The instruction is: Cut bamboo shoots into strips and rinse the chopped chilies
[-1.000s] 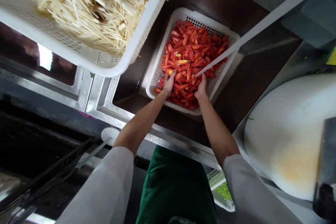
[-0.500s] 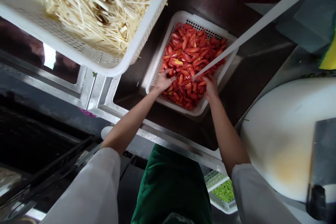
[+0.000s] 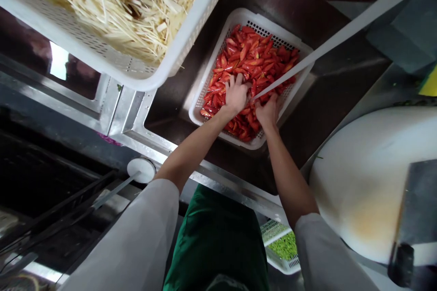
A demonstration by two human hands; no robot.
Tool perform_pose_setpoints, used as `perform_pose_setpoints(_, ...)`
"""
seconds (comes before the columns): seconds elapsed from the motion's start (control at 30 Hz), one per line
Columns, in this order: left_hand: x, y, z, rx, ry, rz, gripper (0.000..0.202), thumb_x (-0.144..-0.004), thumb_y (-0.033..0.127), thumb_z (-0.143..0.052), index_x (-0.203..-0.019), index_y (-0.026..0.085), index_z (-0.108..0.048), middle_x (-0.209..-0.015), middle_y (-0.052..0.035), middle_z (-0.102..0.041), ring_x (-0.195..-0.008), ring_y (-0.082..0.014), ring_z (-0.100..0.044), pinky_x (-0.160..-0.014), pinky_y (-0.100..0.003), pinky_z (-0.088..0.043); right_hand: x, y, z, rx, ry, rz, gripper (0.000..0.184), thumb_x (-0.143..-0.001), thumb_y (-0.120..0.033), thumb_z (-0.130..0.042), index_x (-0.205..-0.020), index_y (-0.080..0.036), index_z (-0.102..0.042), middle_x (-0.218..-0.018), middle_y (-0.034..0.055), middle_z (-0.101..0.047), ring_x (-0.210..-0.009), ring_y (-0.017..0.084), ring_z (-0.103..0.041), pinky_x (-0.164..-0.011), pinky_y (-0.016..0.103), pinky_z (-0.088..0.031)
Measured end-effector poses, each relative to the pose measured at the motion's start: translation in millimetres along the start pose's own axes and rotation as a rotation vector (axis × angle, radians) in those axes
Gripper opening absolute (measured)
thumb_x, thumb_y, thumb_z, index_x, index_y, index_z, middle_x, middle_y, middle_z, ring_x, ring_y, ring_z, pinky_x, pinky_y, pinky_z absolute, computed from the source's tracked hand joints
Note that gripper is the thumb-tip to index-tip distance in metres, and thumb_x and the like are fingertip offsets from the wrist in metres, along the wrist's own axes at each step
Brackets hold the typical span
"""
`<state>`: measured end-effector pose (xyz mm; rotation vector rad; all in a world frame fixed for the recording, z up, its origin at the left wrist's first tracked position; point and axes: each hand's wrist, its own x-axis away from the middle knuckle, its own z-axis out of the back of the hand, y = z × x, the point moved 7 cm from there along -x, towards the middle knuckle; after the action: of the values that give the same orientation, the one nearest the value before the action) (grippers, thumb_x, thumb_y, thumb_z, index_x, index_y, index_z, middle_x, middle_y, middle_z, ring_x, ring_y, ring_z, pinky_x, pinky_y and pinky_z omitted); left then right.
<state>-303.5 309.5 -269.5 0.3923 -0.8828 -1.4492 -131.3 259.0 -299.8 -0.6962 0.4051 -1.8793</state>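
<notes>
A white perforated basket [image 3: 206, 82] stands in a dark steel sink and is filled with cut red chili pieces [image 3: 259, 57]. My left hand [image 3: 235, 93] lies on the pile near the basket's middle, fingers spread and pressing into the chilies. My right hand [image 3: 269, 111] is beside it at the near right, fingers curled down into the pieces. A thin stream of water [image 3: 341, 32] runs from the upper right and lands in the basket just between my hands.
A larger white basket [image 3: 180, 50] of pale shredded strips sits over the sink's left edge. A round white chopping block [image 3: 375, 177] and a cleaver [image 3: 409, 218] are at the right. A small basket of green bits [image 3: 283, 248] is below by my green apron.
My left hand has moved from the basket's near left rim up onto the middle of the chilies. My right hand has shifted slightly left and deeper into the pile.
</notes>
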Motion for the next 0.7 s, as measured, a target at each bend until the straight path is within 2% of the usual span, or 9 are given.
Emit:
perform_pose_setpoints(0.13, 3.5, -8.9, 8.1, -0.052, -0.026, 0.015, 0.018, -0.092, 0.035, -0.078, -0.102, 0.02, -0.079, -0.149, -0.0176, -0.058, -0.151, -0.0546, -0.031, -0.126, -0.077, -0.021, -4.8, -21.2, -7.3, 0.023, -0.008, 0.078, 0.056, -0.092, -0.054, -0.071, -0.136, -0.023, -0.055, -0.156, 0.0205, -0.041, -0.152, 0.042, -0.035, -0.125, 0.074, -0.031)
perform_pose_setpoints(0.3, 12.2, -15.8, 17.7, -0.061, -0.041, 0.028, 0.022, -0.095, 0.038, -0.074, -0.108, 0.021, -0.08, -0.147, -0.0174, -0.061, -0.152, -0.054, -0.03, -0.127, -0.076, -0.017, -15.3, -25.8, -19.3, 0.008, -0.072, 0.063, 0.064, -0.093, -0.061, -0.071, -0.14, -0.021, -0.055, -0.156, 0.0217, -0.039, -0.147, 0.045, -0.039, -0.122, 0.077, -0.033)
perform_pose_setpoints(0.5, 3.2, -14.0, -2.7, 0.005, -0.083, -0.107, 0.027, -0.103, 0.033, -0.06, -0.119, 0.024, -0.08, -0.131, -0.0142, -0.07, -0.146, -0.0423, -0.044, -0.128, -0.064, -0.024, -19.8, -18.9, -15.5, 0.038, -0.064, 0.156, 0.055, -0.098, -0.06, -0.064, -0.137, -0.022, -0.057, -0.152, 0.0198, -0.042, -0.142, 0.039, -0.046, -0.122, 0.067, -0.039)
perform_pose_setpoints(0.6, 0.4, -14.2, -10.4, -0.101, -0.122, -0.22, 0.033, -0.108, 0.032, -0.05, -0.12, 0.023, -0.079, -0.121, -0.0138, -0.073, -0.14, -0.0381, -0.05, -0.125, -0.06, -0.029, -22.6, -15.2, -14.9, 0.112, -0.06, 0.175, 0.059, -0.097, -0.06, -0.066, -0.141, -0.023, -0.054, -0.151, 0.0195, -0.044, -0.139, 0.039, -0.048, -0.119, 0.066, -0.041)
perform_pose_setpoints(0.7, 0.7, -15.2, -12.0, -0.24, -0.145, -0.306, 0.039, -0.111, 0.03, -0.041, -0.118, 0.021, -0.078, -0.12, -0.0141, -0.072, -0.138, -0.0359, -0.052, -0.123, -0.059, -0.033, -25.6, -13.0, -16.7, 0.203, -0.078, 0.175, 0.063, -0.094, -0.056, -0.071, -0.143, -0.021, -0.053, -0.149, 0.0207, -0.045, -0.137, 0.039, -0.049, -0.117, 0.062, -0.043)
